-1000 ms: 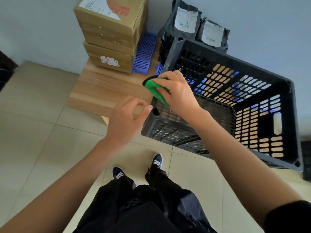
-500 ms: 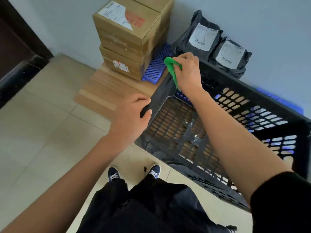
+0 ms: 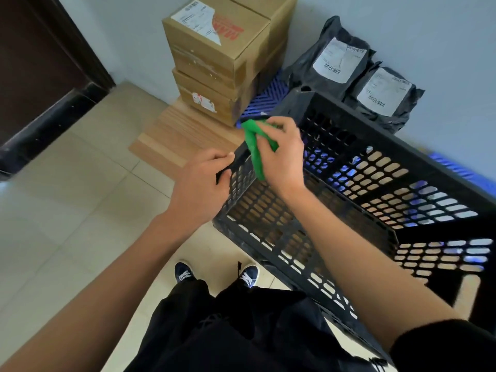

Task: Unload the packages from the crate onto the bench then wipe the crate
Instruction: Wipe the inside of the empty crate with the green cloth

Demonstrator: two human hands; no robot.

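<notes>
The black slotted crate [image 3: 357, 210] stands in front of me with nothing inside it. My left hand [image 3: 201, 189] grips the near left corner of its rim. My right hand [image 3: 281, 157] holds a green cloth [image 3: 255, 149] pressed against the left rim of the crate. Two stacked cardboard boxes [image 3: 220, 63] sit on the wooden bench [image 3: 177, 135] by the wall. Two black mailer bags [image 3: 357, 73] with white labels lean on the wall behind the crate.
A blue plastic grid [image 3: 265, 103] lies under the packages beside the boxes. A dark door [image 3: 40, 63] fills the upper left. Beige tiled floor [image 3: 67, 224] stretches to the left, and my feet [image 3: 214, 275] stand close to the crate's near side.
My right hand slid the green cloth back along the left rim, from the far corner toward my left hand. My left hand keeps its grip on the near corner.
</notes>
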